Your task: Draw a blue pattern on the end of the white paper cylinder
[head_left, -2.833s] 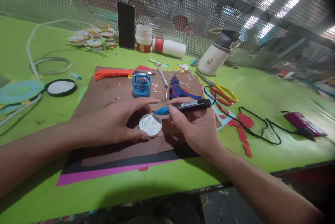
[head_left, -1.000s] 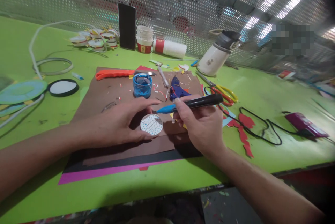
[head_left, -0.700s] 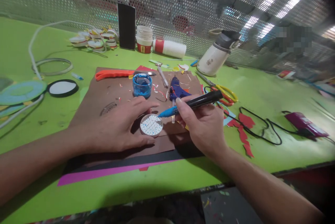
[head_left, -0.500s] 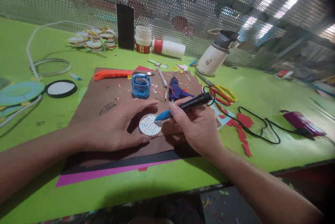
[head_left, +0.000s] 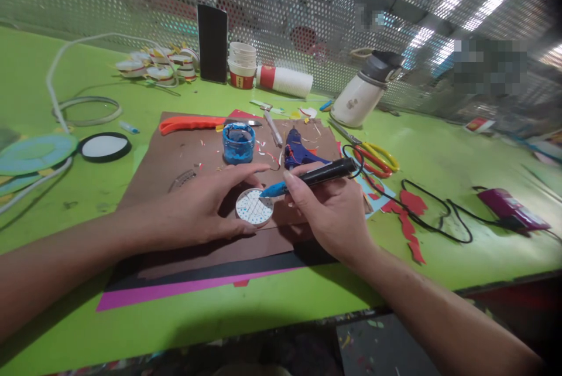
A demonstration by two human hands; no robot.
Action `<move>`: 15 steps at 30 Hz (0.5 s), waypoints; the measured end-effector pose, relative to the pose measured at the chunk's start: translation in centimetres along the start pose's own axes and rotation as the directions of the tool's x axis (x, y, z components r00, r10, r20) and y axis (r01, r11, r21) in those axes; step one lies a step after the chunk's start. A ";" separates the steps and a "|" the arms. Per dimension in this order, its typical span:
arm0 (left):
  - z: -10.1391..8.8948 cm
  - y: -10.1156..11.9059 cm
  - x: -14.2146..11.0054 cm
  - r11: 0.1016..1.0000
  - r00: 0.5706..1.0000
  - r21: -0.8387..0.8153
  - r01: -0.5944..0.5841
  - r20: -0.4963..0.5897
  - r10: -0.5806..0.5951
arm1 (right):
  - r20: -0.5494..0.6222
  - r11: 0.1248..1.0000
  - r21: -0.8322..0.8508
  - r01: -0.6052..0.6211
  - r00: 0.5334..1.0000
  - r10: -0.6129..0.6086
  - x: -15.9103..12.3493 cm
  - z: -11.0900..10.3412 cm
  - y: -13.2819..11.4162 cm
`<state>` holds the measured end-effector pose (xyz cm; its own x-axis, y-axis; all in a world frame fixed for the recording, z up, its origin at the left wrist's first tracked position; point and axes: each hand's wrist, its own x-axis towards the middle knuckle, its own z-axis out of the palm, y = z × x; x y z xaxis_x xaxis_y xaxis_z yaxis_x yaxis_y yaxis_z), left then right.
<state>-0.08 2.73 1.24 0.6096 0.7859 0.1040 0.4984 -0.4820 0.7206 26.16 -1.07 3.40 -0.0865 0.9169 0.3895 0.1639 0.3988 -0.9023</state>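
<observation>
My left hand (head_left: 211,200) curls around a small white disc (head_left: 254,208), which has blue dots and thin crossing lines on its top. Its thumb presses the near edge; the other fingers pass behind the far side, partly hidden. In my right hand (head_left: 333,206) is a black marker (head_left: 322,172) with a blue front end, slanting down to the left. The tip meets the disc's upper right edge, or hovers just over it; I cannot tell which. Beyond the disc stands a small glass jar (head_left: 239,144) stained with blue paint.
Brown paper (head_left: 206,253) lies underneath. Around it are an orange cutter (head_left: 191,124), a blue glue gun (head_left: 298,149), scissors (head_left: 377,156) and red paper scraps (head_left: 410,221). Farther back are a phone (head_left: 212,43), paper cups (head_left: 285,81) and a white bottle (head_left: 357,98).
The marker's tip has shifted slightly up and left over the disc. Both hands keep their hold, and the whole view has moved a little.
</observation>
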 end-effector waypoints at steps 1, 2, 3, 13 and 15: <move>0.0 0.1 0.0 1.000 1.000 -0.003 0.006 0.005 -0.006 | 0.002 1.000 -0.011 -0.010 1.000 0.010 0.0 0.0 0.0; 0.0 0.2 0.1 1.000 1.000 -0.007 0.011 0.011 -0.011 | 0.008 0.999 -0.032 -0.020 1.000 0.020 0.0 0.0 0.0; 0.0 0.2 0.1 1.000 1.000 -0.011 0.015 0.016 -0.015 | 0.016 0.998 -0.056 -0.027 0.999 0.028 -0.1 0.0 0.0; 0.4 -0.1 0.0 1.000 1.000 0.002 -0.005 -0.001 0.005 | 0.075 0.992 -0.123 -0.020 0.997 0.029 -0.2 0.0 0.0; 0.3 -0.1 0.0 1.000 1.000 0.015 -0.004 -0.004 0.004 | 0.081 0.993 -0.119 -0.022 0.996 0.032 -0.2 -0.1 0.0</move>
<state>0.03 2.63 0.95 0.6087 0.7858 0.1097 0.5057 -0.4907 0.7095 26.25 -1.26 3.29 -0.1605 0.9249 0.3447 0.2813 0.3776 -0.8822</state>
